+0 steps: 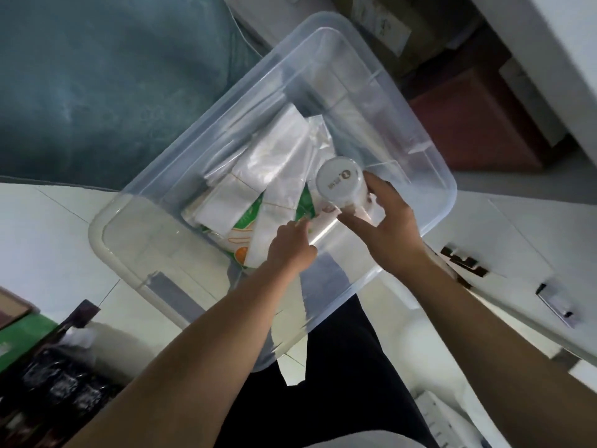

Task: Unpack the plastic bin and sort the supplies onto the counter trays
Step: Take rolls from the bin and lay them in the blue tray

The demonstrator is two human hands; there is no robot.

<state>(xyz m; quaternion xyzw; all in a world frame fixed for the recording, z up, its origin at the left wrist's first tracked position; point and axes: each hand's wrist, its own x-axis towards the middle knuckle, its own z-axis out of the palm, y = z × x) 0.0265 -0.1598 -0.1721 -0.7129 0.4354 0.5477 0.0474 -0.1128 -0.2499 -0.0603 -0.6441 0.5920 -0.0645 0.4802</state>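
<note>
Clear plastic forms the large bin (416, 147), which sits tilted across the frame above a pale tiled floor (48, 227), with a teal cushioned surface (97, 79) beyond its far left side. Inside the bin, toward its middle, lies a heap of clear plastic packets (274, 156), overlapping one another, and under them a green and orange printed pack (245, 234) shows through. The right hand (384, 227) reaches in over the near rim and grips a white cylindrical container (342, 185), fingers and thumb curled round its lower body so that its round end faces the camera, above the packets. The left hand (290, 247) is inside the bin just beside it, fingers extended and close together, the tips touching a packet near the green pack. White cabinet fronts with metal handles (555, 305) stand at the right.
</note>
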